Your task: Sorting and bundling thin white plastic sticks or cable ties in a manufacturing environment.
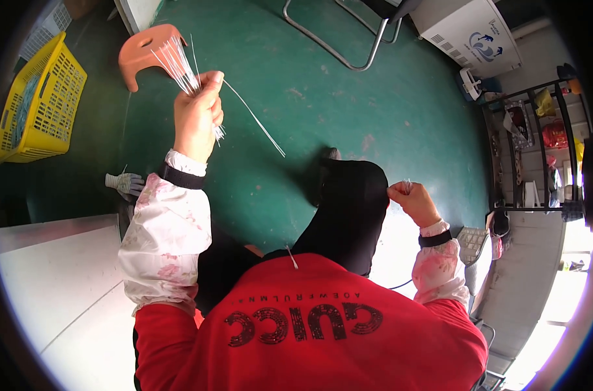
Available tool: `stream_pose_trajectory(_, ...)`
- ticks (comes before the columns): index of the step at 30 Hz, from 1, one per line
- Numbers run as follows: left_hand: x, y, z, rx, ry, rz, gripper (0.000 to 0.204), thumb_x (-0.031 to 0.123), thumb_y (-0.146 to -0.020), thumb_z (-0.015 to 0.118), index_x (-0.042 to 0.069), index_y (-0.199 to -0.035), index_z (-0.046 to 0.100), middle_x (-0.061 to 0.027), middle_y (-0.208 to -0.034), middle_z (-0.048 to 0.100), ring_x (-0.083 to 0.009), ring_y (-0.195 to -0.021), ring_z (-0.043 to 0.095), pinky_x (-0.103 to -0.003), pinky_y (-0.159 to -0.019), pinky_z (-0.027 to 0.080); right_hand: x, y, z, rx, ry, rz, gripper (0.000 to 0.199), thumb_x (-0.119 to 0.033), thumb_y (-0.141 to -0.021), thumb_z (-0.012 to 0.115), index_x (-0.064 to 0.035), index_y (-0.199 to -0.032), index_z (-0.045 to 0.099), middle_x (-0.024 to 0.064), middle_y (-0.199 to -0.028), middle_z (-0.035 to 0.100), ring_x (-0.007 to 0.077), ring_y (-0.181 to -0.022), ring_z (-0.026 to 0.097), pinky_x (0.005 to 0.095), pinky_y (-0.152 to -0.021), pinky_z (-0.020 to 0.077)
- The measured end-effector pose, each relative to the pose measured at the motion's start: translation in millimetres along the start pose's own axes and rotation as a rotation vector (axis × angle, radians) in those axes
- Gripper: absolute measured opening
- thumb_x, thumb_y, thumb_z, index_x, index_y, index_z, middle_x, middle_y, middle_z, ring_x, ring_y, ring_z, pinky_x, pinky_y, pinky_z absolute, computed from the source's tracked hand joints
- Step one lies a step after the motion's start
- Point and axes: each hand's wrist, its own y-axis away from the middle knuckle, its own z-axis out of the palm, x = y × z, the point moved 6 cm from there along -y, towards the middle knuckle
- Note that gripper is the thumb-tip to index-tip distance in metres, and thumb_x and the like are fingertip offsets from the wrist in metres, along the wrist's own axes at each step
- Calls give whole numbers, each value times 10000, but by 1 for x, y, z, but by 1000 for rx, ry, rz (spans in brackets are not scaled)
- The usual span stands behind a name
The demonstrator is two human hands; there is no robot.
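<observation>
- Red sweatshirt fills the lower middle, nearest.
- Beside the knee of the black trousers, the right hand pinches its fingertips closed on short pale strands, small in view.
- Farther out over the green floor, the left hand grips a bundle of thin white strands, ends fanning past the fist; a longer length slants off rightward.
- Beyond are an orange plastic stool and, leftward, a yellow perforated basket.
</observation>
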Motion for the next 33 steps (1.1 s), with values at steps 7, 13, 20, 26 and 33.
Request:
stream_pose_trajectory(7,-2,3,1,9,-26,-8,137,177,-934,673,50,-927,622,90,-574,367,-20,-439,292,-222,-411,232,7,9,-2,39,-281,9,194,-226,-936,659,-46,-868,634,-93,-657,450,14,-557,347,231,-493,294)
stream_pose_trajectory(13,0,5,0,14,-14,-10,142,188,-935,676,57,-925,622,90,-581,377,-20,-442,300,-219,-411,239,41,17,-16,89,-531,111,176,-235,-956,630,-94,-860,589,-101,-633,378,17,-533,309,216,-464,260)
stream_pose_trajectory(20,5,5,-2,0,7,7,141,186,-937,674,57,-913,625,91,-586,382,-20,-443,300,-222,-411,233,52,5,2,-127,-599,163,177,-253,-955,629,-89,-889,632,-99,-641,398,25,-542,337,218,-474,276)
stream_pose_trajectory(26,3,10,-2,1,-15,9,147,185,-936,674,50,-922,617,91,-581,380,-15,-443,304,-221,-409,234,-14,-12,-25,193,-120,-159,296,-261,-956,608,20,-941,700,16,-792,687,102,-681,578,278,-662,470)
stream_pose_trajectory(33,3,8,-6,33,-31,-1,141,175,-937,669,44,-930,617,88,-583,385,-13,-442,308,-220,-405,238,-38,-70,-16,-170,476,24,411,-399,-962,571,-30,-832,695,52,-692,617,157,-676,575,306,-644,471)
